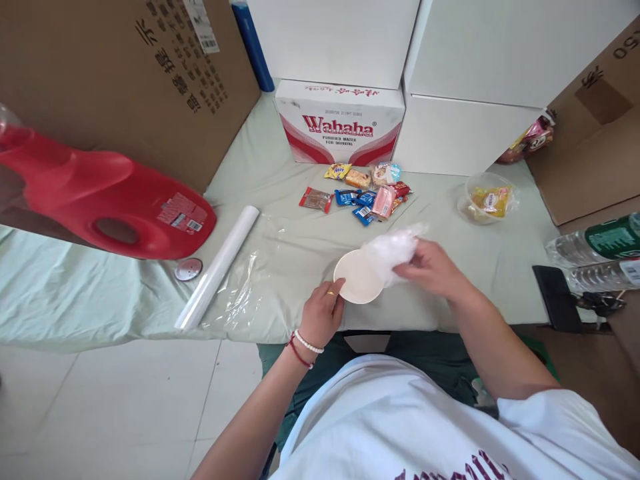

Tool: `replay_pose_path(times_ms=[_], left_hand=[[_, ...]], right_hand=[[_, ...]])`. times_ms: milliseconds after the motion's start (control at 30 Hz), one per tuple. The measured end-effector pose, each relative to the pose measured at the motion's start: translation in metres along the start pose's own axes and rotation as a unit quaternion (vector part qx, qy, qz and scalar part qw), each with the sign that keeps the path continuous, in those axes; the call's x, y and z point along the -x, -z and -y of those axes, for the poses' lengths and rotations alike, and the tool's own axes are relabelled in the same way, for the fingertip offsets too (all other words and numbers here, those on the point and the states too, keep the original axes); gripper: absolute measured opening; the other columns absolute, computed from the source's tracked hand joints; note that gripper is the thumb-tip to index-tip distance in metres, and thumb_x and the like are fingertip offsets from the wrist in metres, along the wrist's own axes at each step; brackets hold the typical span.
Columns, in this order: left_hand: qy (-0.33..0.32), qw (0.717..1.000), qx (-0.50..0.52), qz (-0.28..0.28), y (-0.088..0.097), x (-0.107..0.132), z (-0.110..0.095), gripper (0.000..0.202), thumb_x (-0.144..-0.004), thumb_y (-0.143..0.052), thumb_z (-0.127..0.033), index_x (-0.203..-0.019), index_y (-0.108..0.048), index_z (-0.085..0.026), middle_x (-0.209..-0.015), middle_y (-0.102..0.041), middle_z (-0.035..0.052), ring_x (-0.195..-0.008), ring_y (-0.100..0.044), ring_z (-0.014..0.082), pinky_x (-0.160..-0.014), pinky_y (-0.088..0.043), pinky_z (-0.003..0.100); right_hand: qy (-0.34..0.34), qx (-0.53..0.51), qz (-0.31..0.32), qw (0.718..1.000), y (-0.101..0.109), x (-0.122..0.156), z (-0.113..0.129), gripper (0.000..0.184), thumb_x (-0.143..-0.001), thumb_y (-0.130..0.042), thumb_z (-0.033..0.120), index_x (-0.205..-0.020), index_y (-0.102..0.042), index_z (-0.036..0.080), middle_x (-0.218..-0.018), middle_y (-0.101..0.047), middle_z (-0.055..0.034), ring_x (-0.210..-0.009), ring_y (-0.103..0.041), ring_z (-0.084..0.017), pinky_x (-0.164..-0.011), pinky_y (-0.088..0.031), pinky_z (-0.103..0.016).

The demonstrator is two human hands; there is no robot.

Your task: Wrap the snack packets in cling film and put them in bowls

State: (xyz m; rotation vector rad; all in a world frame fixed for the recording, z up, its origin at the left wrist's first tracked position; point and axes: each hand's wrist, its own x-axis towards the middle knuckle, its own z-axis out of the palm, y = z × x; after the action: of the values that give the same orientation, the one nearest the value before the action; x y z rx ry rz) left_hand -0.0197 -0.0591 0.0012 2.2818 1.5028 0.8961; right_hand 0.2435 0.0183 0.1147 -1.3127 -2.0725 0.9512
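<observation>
My left hand (323, 310) grips the near rim of a small white bowl (356, 277) on the pale green sheet. My right hand (433, 267) is closed on a crumpled piece of clear plastic wrap (389, 250) held over the bowl's right edge. A white roll of wrap (219, 267) lies to the left, with a loose clear sheet (260, 267) spread flat beside it. Several small snack packets (365, 189) lie in a cluster beyond the bowl.
A red detergent jug (107, 193) lies on its side at left, a small round lid (189, 269) near it. A Wahaha box (340, 123) and cardboard boxes stand behind. A clear container of snacks (487, 199), water bottles (600, 257) and a dark phone (557, 297) sit at right.
</observation>
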Motion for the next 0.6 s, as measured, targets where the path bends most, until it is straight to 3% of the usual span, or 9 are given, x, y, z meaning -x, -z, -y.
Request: replay_pose_path(times_ms=[100,167,233,300,400,500,600], left_hand=[[-0.016,1.0,0.016,0.0,0.002,-0.001,-0.002,0.027,-0.098,-0.049,-0.015,-0.119,-0.066,-0.021,-0.096,-0.07,0.0069,-0.084,-0.069,0.0173,-0.072,-0.057,0.027],[-0.028,0.999,0.028,-0.01,0.004,0.0,-0.005,0.025,-0.097,-0.05,-0.013,-0.116,-0.065,-0.02,-0.093,-0.069,0.0059,-0.081,-0.069,0.0162,-0.069,-0.056,0.025],[-0.033,0.999,0.034,-0.02,0.005,0.001,-0.01,0.026,-0.096,-0.051,-0.012,-0.116,-0.065,-0.02,-0.093,-0.069,0.006,-0.08,-0.069,0.0162,-0.068,-0.056,0.025],[-0.026,0.999,0.037,-0.022,0.007,0.005,-0.015,0.027,-0.096,-0.051,-0.011,-0.116,-0.066,-0.021,-0.094,-0.07,0.0066,-0.081,-0.071,0.0168,-0.068,-0.058,0.026],[-0.004,0.999,0.041,-0.023,0.01,0.013,-0.021,0.03,-0.095,-0.05,-0.012,-0.117,-0.067,-0.023,-0.095,-0.071,0.0071,-0.08,-0.072,0.0177,-0.067,-0.059,0.027],[0.01,0.999,0.04,-0.031,0.016,0.022,-0.027,0.03,-0.095,-0.049,-0.013,-0.117,-0.067,-0.024,-0.095,-0.072,0.0073,-0.079,-0.073,0.0183,-0.066,-0.061,0.028],[0.019,0.998,0.043,-0.033,0.021,0.026,-0.034,0.028,-0.096,-0.05,-0.014,-0.117,-0.065,-0.026,-0.094,-0.071,0.0067,-0.077,-0.073,0.0182,-0.064,-0.06,0.028]], right_hand=[[-0.058,0.068,-0.227,0.97,0.033,-0.014,-0.034,0.04,-0.09,-0.061,0.039,-0.123,-0.063,0.017,-0.116,-0.067,-0.0116,-0.107,-0.065,-0.028,-0.094,-0.055,-0.044],[-0.129,0.185,-0.337,0.914,0.055,-0.037,-0.06,0.047,-0.091,-0.059,0.04,-0.129,-0.06,0.013,-0.127,-0.058,-0.0185,-0.119,-0.056,-0.034,-0.101,-0.049,-0.055],[-0.181,0.276,-0.391,0.859,0.072,-0.068,-0.084,0.048,-0.093,-0.058,0.04,-0.131,-0.058,0.01,-0.14,-0.045,-0.0249,-0.131,-0.043,-0.04,-0.109,-0.04,-0.061],[-0.208,0.321,-0.392,0.837,0.081,-0.1,-0.105,0.045,-0.096,-0.055,0.035,-0.13,-0.059,0.007,-0.15,-0.035,-0.0275,-0.136,-0.033,-0.041,-0.115,-0.032,-0.06],[-0.242,0.324,-0.268,0.875,0.08,-0.143,-0.13,0.049,-0.097,-0.047,0.019,-0.142,-0.051,0.002,-0.155,-0.033,-0.0283,-0.139,-0.03,-0.037,-0.116,-0.029,-0.052],[-0.286,0.292,-0.154,0.9,0.073,-0.165,-0.144,0.071,-0.092,-0.055,0.013,-0.154,-0.029,-0.011,-0.153,-0.037,-0.0351,-0.138,-0.038,-0.035,-0.116,-0.031,-0.047],[-0.29,0.292,-0.19,0.891,0.072,-0.151,-0.143,0.085,-0.093,-0.061,0.022,-0.157,-0.018,-0.014,-0.158,-0.028,-0.0405,-0.142,-0.039,-0.039,-0.116,-0.033,-0.047]])
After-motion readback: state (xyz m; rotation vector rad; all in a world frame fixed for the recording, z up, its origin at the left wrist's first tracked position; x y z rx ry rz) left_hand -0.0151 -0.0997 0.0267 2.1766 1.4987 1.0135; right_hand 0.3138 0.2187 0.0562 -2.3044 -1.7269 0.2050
